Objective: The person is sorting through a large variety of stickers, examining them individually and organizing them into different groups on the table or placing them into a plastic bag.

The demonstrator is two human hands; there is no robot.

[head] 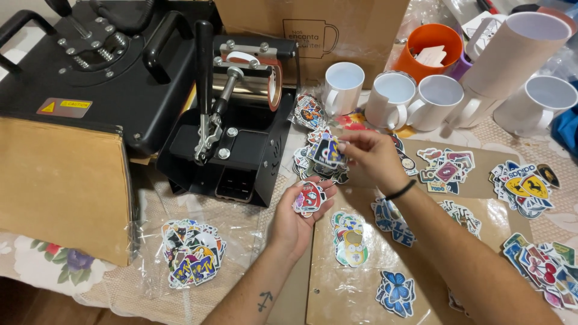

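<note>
My left hand point(295, 219) lies palm up over the table and holds a small stack of colourful stickers point(309, 197) at its fingertips. My right hand point(372, 155), with a black band on the wrist, pinches a dark sticker point(329, 151) just above a pile of stickers point(313, 162) beside the mug press. More sticker piles lie around: one with a yellow cartoon face point(350, 241), a blue butterfly sticker point(396, 292), and a heap on clear plastic point(191, 253) to the left.
A black mug heat press point(241, 120) and a larger flat heat press point(102, 66) stand at the back left. White mugs point(391, 96), an orange cup point(430, 51) and a cardboard box point(313, 30) line the back. Sticker heaps point(524, 186) fill the right side.
</note>
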